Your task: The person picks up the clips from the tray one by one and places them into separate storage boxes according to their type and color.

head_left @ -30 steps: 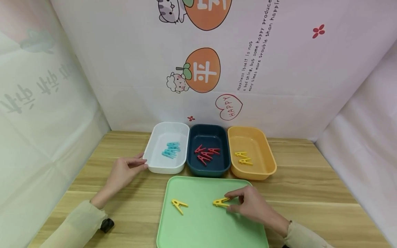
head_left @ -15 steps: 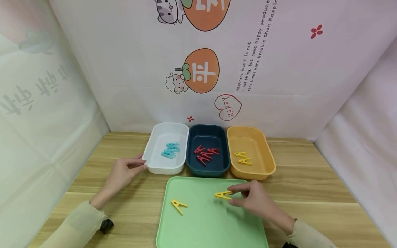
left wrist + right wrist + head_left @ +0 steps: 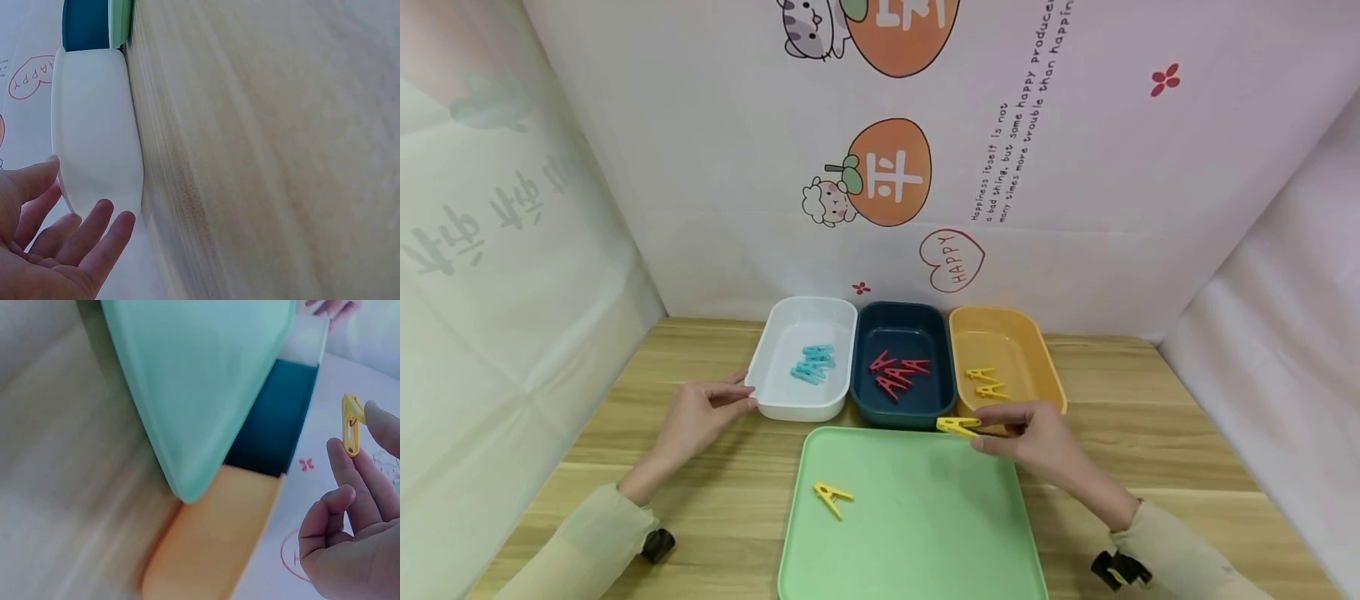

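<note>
My right hand (image 3: pixel 1043 437) pinches a yellow clothespin (image 3: pixel 957 427) between thumb and fingers, its closed-end tip pointing left. In the head view it overlaps the front edge of the yellow bin (image 3: pixel 1051 379), and in the right wrist view the clothespin (image 3: pixel 350 425) is in plain sight. Two yellow clothespins (image 3: pixel 991 391) lie inside that bin. Another yellow clothespin (image 3: pixel 832 497) lies on the green tray (image 3: pixel 917 533). My left hand (image 3: pixel 691 421) touches the front left corner of the white bin (image 3: pixel 797 411), thumb and fingertips at its rim, the remaining fingers loosely spread (image 3: pixel 75 250).
Between the white and yellow bins stands a dark blue bin (image 3: pixel 904 321) with several red clothespins (image 3: pixel 897 373). Several light blue clothespins (image 3: pixel 812 363) lie in the white bin. The bins stand against a printed cloth backdrop (image 3: pixel 1075 267) at the back of the wooden table (image 3: pixel 1150 450).
My right hand has lifted the yellow clothespin off the tray and carried it up and away toward the yellow bin. The left hand has stayed at the white bin.
</note>
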Demonstrator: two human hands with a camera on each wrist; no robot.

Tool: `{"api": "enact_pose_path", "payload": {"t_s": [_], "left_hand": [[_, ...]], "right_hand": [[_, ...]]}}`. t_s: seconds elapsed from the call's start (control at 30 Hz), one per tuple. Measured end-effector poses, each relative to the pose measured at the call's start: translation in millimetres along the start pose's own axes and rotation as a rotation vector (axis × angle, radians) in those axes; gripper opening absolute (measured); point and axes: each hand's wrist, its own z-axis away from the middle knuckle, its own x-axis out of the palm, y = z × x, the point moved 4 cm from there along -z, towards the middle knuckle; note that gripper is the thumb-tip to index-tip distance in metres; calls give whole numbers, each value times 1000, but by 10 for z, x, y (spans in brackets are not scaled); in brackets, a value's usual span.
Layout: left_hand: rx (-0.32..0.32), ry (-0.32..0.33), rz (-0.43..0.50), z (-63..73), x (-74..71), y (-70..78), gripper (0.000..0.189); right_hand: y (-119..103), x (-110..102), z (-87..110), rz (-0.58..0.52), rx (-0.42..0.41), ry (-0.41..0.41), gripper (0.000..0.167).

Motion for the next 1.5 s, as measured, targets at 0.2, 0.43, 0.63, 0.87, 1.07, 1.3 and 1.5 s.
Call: {"api": "enact_pose_path", "payload": {"t_s": [0.2, 0.43, 0.63, 0.87, 1.07, 1.3, 1.5], "left_hand": [[8, -2, -12, -4, 7, -2, 19], [12, 4, 3, -4, -2, 9, 19], [11, 2, 8, -6, 5, -2, 19], [14, 5, 6, -2, 2, 8, 19], [9, 1, 1, 5, 4, 13, 19], [1, 1, -16, 3, -1, 16, 19], [-3, -1, -7, 4, -4, 12, 19]], "right_hand": [[-16, -212, -118, 33, 3, 36, 33], [30, -456, -284, 65, 76, 40, 43], [84, -610, -428, 119, 99, 23, 47], [180, -717, -595, 128, 135, 4, 51], [283, -752, -726, 149, 182, -21, 55], [415, -754, -883, 183, 197, -66, 58], [444, -731, -1001, 218, 204, -86, 51]]}}
